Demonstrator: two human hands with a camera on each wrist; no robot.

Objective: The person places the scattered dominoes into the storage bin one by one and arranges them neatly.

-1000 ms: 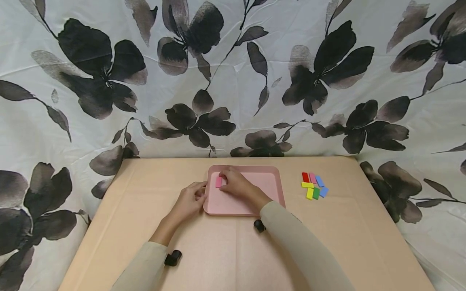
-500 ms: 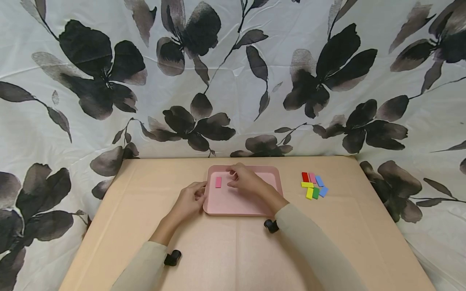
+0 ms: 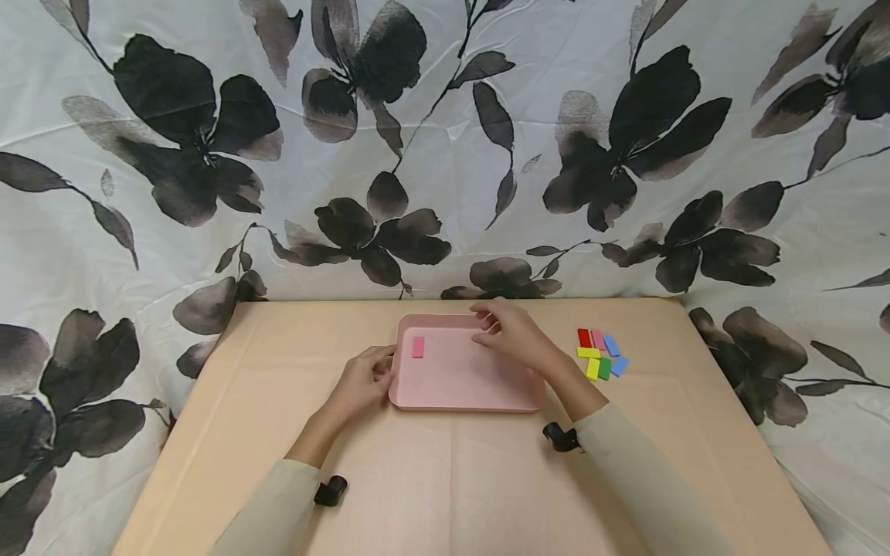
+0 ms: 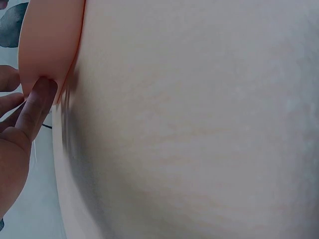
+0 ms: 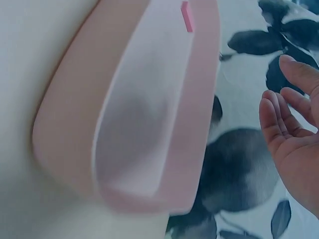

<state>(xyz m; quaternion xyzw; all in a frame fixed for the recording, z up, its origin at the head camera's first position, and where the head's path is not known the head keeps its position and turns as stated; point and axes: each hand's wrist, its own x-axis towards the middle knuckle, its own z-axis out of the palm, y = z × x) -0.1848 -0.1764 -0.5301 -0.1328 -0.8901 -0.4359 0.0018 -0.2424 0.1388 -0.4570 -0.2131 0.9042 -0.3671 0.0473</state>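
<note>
A pink tray (image 3: 466, 386) lies on the table, and a small pink rectangular block (image 3: 418, 347) rests flat inside it near the left end. At the tray's left edge my left hand (image 3: 361, 382) holds the corner; the left wrist view shows the thumb (image 4: 37, 107) against the outer wall, with the other fingers round the side. My right hand (image 3: 518, 332) is above the tray's far right part, fingers loosely bent. Nothing is between them, as the right wrist view of the hand (image 5: 294, 129) confirms.
To the right of the tray lies a loose cluster of small blocks: red (image 3: 583, 338), pink (image 3: 598, 340), blue (image 3: 611, 345), yellow (image 3: 588, 353) and green (image 3: 605, 368). A floral cloth (image 3: 278, 185) hangs behind the table's far edge.
My right hand has withdrawn from beside the pink block and moved right across the tray, its fingers empty. The block stays where it was, and the left hand keeps its place.
</note>
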